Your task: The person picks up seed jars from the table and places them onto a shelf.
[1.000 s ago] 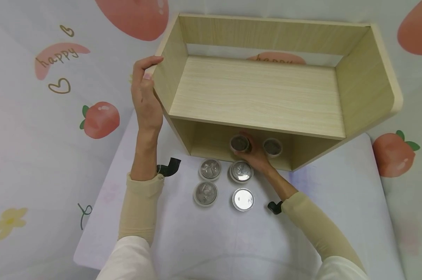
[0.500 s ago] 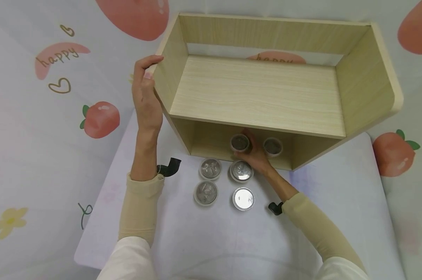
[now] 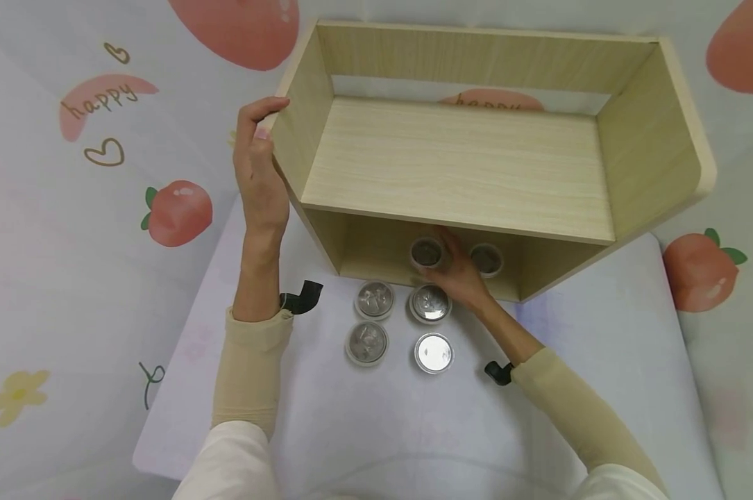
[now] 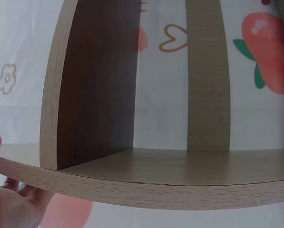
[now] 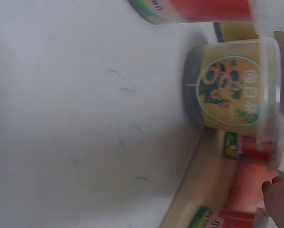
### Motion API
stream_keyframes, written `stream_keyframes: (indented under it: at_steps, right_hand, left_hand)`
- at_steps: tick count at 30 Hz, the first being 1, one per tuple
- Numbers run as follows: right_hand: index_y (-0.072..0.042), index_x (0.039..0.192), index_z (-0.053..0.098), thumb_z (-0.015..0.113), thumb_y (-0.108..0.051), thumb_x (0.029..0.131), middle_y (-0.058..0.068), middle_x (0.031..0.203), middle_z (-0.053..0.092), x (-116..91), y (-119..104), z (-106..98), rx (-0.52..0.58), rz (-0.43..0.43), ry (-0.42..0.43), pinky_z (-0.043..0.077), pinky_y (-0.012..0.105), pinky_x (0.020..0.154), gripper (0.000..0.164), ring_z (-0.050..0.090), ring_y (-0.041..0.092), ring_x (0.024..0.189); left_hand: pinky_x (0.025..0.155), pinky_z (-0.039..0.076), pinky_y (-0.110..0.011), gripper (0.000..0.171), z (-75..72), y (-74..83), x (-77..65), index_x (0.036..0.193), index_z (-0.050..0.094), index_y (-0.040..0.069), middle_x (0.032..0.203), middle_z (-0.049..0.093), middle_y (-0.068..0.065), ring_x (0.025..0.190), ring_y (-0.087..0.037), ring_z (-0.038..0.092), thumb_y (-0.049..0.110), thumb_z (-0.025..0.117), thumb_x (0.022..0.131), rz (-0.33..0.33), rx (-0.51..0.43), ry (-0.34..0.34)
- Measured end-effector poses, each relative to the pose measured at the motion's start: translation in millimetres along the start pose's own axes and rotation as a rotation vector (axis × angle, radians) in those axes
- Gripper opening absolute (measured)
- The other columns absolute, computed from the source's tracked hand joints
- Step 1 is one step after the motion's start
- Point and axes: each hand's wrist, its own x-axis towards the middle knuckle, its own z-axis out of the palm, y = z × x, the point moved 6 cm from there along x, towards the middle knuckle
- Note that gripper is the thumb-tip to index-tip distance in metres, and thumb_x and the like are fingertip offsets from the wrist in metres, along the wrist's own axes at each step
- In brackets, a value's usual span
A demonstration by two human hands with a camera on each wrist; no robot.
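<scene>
A two-tier wooden shelf (image 3: 457,167) stands on the table. My left hand (image 3: 260,180) grips the front edge of its left side panel; in the left wrist view that hand (image 4: 18,206) shows partly, at the lower left. Inside the lower compartment are two lidded plastic tubs, a left tub (image 3: 426,252) and a right tub (image 3: 486,260). My right hand (image 3: 463,278) is between them, fingers spread loosely around the left tub's right side. In the right wrist view the fingertips of my right hand (image 5: 280,197) appear apart from a red-labelled tub (image 5: 249,148).
Several lidded tubs stand in front of the shelf, among them a shiny-lidded tub (image 3: 434,353) and a tub (image 3: 366,342) to its left. One tub bears a sunflower label (image 5: 231,89). The white table (image 3: 376,430) reaches forward of the shelf.
My right hand has shifted slightly right and its fingers have loosened from the left tub, which stays in the compartment. The left hand keeps its grip on the shelf.
</scene>
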Motion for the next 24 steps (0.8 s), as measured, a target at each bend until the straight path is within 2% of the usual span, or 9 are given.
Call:
stream_keyframes:
  at_steps: [2, 4, 9, 13, 18, 21, 24]
  right_hand:
    - [0.001, 0.151, 0.034, 0.075, 0.003, 0.083, 0.024, 0.154, 0.034, -4, -19, -4, 0.004, -0.038, -0.003, 0.019, 0.053, 0.117, 0.080, 0.027, 0.038, 0.144]
    - [0.002, 0.150, 0.036, 0.075, 0.004, 0.083, 0.024, 0.152, 0.037, -7, -27, -8, -0.005, -0.072, -0.003, 0.021, 0.052, 0.117, 0.077, 0.031, 0.038, 0.143]
    - [0.005, 0.146, 0.042, 0.074, 0.006, 0.083, 0.026, 0.148, 0.044, -12, -37, -15, -0.013, -0.151, 0.008, 0.024, 0.049, 0.116, 0.071, 0.036, 0.038, 0.141]
    - [0.010, 0.142, 0.044, 0.073, 0.010, 0.082, 0.028, 0.146, 0.045, -18, -49, -20, 0.029, -0.169, 0.003, 0.026, 0.046, 0.116, 0.067, 0.037, 0.041, 0.139]
    - [0.017, 0.136, 0.046, 0.072, 0.017, 0.078, 0.034, 0.141, 0.045, -28, -53, -24, 0.097, -0.191, -0.008, 0.029, 0.059, 0.110, 0.063, 0.040, 0.052, 0.130]
    - [0.016, 0.135, 0.046, 0.072, 0.016, 0.079, 0.035, 0.139, 0.046, -35, -54, -26, 0.121, -0.166, -0.006, 0.030, 0.063, 0.108, 0.062, 0.042, 0.055, 0.126]
    - [0.015, 0.135, 0.047, 0.072, 0.016, 0.078, 0.033, 0.138, 0.049, -42, -54, -28, 0.111, -0.148, 0.001, 0.032, 0.061, 0.107, 0.062, 0.047, 0.050, 0.124]
  left_hand:
    - [0.098, 0.037, -0.031, 0.044, 1.7, 7.0, -1.1, 0.117, 0.062, 0.001, 0.119, 0.059, -0.005, 0.115, -0.022, 0.049, 0.020, 0.032, 0.091, -0.006, -0.006, 0.006]
    - [0.099, 0.037, -0.030, 0.044, 2.8, 12.3, -1.8, 0.116, 0.063, 0.000, 0.118, 0.060, -0.004, 0.116, -0.022, 0.049, 0.019, 0.032, 0.091, -0.005, -0.011, 0.008]
    - [0.099, 0.037, -0.030, 0.044, 3.2, 14.7, -2.0, 0.116, 0.063, 0.001, 0.119, 0.060, -0.004, 0.117, -0.021, 0.049, 0.019, 0.032, 0.091, -0.010, -0.010, 0.006]
    - [0.098, 0.037, -0.030, 0.044, 3.1, 14.9, -1.8, 0.117, 0.062, 0.000, 0.119, 0.060, -0.005, 0.116, -0.022, 0.050, 0.019, 0.032, 0.091, 0.000, -0.010, 0.002]
    - [0.098, 0.038, -0.031, 0.043, 2.3, 12.7, -2.2, 0.117, 0.063, -0.001, 0.119, 0.060, -0.006, 0.115, -0.023, 0.050, 0.019, 0.033, 0.092, 0.016, -0.019, 0.004]
    - [0.095, 0.040, -0.031, 0.042, 2.7, 11.1, -2.4, 0.116, 0.063, 0.001, 0.119, 0.060, -0.006, 0.112, -0.024, 0.051, 0.019, 0.033, 0.092, 0.007, -0.045, 0.006]
    - [0.092, 0.042, -0.031, 0.041, 2.5, 11.0, -2.7, 0.116, 0.064, 0.003, 0.119, 0.059, -0.006, 0.110, -0.025, 0.052, 0.019, 0.034, 0.093, -0.001, -0.060, 0.006]
